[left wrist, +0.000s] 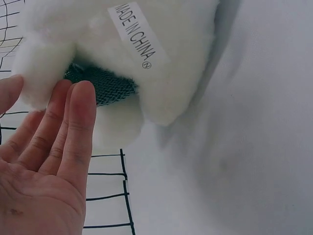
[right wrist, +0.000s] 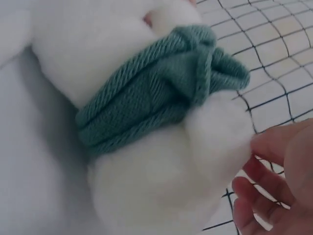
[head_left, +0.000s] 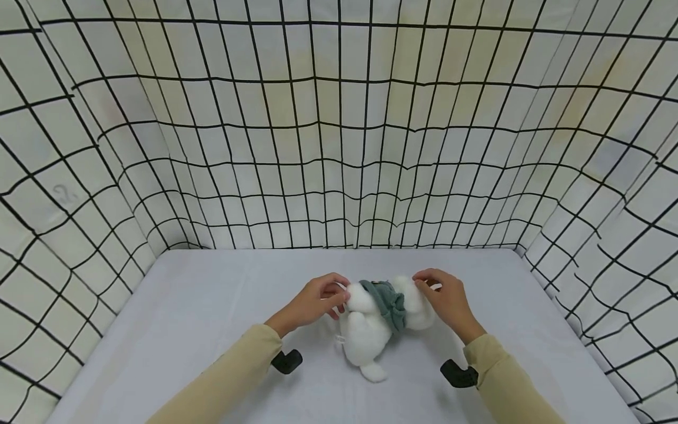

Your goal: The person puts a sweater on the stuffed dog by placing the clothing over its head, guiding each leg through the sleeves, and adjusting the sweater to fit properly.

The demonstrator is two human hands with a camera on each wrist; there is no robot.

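Observation:
A white plush toy (head_left: pixel 371 330) wearing a green knitted garment (head_left: pixel 391 301) lies on the grey tabletop (head_left: pixel 212 306). My left hand (head_left: pixel 338 294) pinches the toy's left end between thumb and fingers. In the left wrist view the fingers (left wrist: pixel 73 122) lie fairly straight against the white fur (left wrist: pixel 161 73), beside a sewn label (left wrist: pixel 139 36) and a strip of green knit (left wrist: pixel 105 88). My right hand (head_left: pixel 426 287) grips the toy's right end. In the right wrist view its curled fingertips (right wrist: pixel 274 147) touch a white limb (right wrist: pixel 195 161) just below the green garment (right wrist: pixel 156 98).
White cloth walls with a black grid (head_left: pixel 339 147) close in the table at the back and on both sides. Black wrist mounts (head_left: pixel 287 360) (head_left: pixel 458 374) sit under my beige sleeves. Bare grey surface lies left and right of the toy.

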